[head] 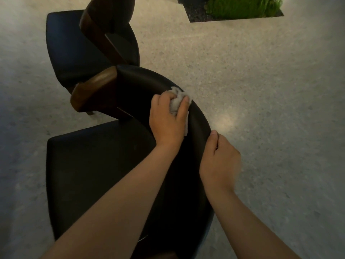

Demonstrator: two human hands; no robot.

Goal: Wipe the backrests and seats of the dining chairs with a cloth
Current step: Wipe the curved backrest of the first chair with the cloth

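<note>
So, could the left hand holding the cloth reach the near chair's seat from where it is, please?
Probably yes: the left hand holds the grey cloth against the backrest, just above the seat, with nothing visible between them.

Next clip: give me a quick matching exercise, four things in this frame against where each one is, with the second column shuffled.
Things:
1. cloth
2. right hand
3. green plant bed
4. second chair

Places:
A. top right of the view, at floor level
B. gripping the backrest at its outer edge
C. upper left, beyond the near chair
D. bunched in the left hand, on the backrest

Pairs: 1-D, 2-B, 3-A, 4-C.
</note>
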